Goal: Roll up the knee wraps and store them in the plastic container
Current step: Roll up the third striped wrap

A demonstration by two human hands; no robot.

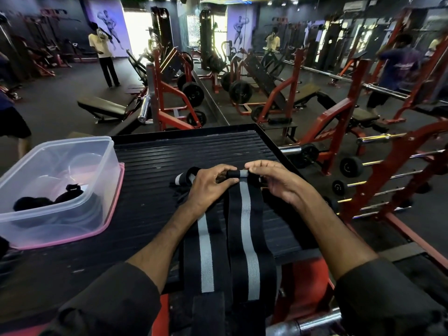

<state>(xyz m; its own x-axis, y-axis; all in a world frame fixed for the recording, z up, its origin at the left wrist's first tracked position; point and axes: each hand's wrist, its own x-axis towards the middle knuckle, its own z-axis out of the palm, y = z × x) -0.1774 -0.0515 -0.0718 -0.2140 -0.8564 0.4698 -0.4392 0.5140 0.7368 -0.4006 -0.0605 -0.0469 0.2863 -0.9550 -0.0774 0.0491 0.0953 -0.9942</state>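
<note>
Platform (194,146) bearing plastic container (106,180).
Right of the container, well apart from it, left knee wrap (206,251) lies stretched out; right knee wrap (245,214) is rolled at its far end, pinched there by left hand (208,187) and right hand (274,180).

On the ribbed platform (194,151), the left knee wrap (206,251) and the right knee wrap (245,214) lie side by side, trailing over its near edge. The left hand (208,185) and right hand (274,180) meet at the right knee wrap's far, rolled end. The plastic container (72,144) stands at the platform's left side.
</note>
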